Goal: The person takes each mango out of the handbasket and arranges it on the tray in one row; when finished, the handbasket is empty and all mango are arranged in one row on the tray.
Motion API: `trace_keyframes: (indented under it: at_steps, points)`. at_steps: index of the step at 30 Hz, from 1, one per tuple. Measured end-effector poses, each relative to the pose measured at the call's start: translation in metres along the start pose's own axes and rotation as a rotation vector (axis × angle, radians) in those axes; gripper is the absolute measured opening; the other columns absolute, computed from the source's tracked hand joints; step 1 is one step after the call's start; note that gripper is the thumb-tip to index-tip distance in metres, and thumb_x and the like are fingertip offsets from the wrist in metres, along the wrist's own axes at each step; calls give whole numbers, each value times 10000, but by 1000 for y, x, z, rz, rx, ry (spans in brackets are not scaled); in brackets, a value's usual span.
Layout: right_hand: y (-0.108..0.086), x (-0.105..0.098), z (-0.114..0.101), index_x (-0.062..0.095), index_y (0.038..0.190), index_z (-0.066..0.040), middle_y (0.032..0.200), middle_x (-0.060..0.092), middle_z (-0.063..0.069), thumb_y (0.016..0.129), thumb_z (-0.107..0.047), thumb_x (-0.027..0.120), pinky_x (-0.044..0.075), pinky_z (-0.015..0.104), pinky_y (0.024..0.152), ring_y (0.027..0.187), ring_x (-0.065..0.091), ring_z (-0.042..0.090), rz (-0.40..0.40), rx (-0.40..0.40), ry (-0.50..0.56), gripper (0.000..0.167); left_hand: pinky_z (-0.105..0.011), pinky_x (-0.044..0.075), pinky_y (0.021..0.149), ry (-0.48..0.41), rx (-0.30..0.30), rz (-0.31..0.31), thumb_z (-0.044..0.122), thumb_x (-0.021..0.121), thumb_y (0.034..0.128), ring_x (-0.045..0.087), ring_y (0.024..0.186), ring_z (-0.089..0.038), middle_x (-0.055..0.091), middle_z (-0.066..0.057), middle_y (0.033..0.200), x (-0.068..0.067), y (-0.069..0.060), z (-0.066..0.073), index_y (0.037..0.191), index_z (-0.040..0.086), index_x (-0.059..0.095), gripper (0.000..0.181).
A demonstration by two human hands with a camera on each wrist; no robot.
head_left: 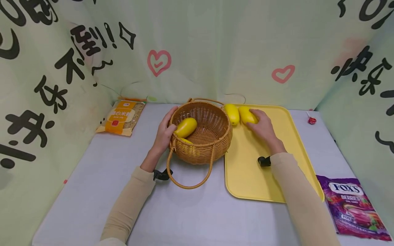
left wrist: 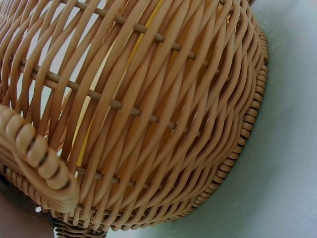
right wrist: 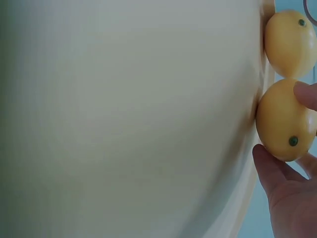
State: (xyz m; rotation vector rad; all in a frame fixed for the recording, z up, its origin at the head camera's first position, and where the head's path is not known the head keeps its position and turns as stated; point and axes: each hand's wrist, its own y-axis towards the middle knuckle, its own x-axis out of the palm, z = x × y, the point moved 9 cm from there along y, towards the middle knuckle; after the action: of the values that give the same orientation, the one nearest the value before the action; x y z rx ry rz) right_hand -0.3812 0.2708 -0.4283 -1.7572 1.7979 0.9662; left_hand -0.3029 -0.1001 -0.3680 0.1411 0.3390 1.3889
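Note:
My left hand [head_left: 164, 134] grips the left rim of a round wicker basket [head_left: 203, 150], thumb over the edge. Inside the basket lies a yellow mango [head_left: 186, 127], with part of another yellow one [head_left: 185, 140] below it. At the far end of the yellow tray [head_left: 255, 177], my right hand [head_left: 263, 126] holds a yellow mango [right wrist: 285, 121] between thumb and fingers. Another mango [head_left: 232, 114] lies beside it, close to the basket. The right wrist view shows green stem ends on both. Woven basket wall [left wrist: 148, 114] fills most of the left wrist view.
A basket handle [head_left: 190, 187] hangs toward the front. An orange and clear food packet [head_left: 123, 118] lies at the back left. On the right are a red lollipop [head_left: 312, 120] and a purple candy bag [head_left: 354, 208]. Printed curtains surround the table.

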Motion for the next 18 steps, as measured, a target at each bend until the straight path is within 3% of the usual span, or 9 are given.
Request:
trace_keyframes:
  at_steps: [13, 18]
  points:
    - [6, 4, -4, 402, 1508, -41, 1555, 345, 253, 920, -250, 662, 223, 605, 1180, 1430, 306, 456, -49, 26, -55, 676, -508, 299, 1190, -5, -9, 0, 28, 396, 894, 319, 1483, -280, 311, -115, 1618, -1, 2, -5, 1561, 80, 312, 674]
    - [6, 1, -7, 405, 1500, -27, 1546, 346, 255, 930, -264, 652, 295, 601, 1144, 1371, 370, 459, -45, 19, -60, 666, -496, 306, 1190, 1, -15, 7, 50, 401, 890, 327, 1479, -273, 319, -106, 1614, -2, 1, -5, 1560, 106, 320, 677]
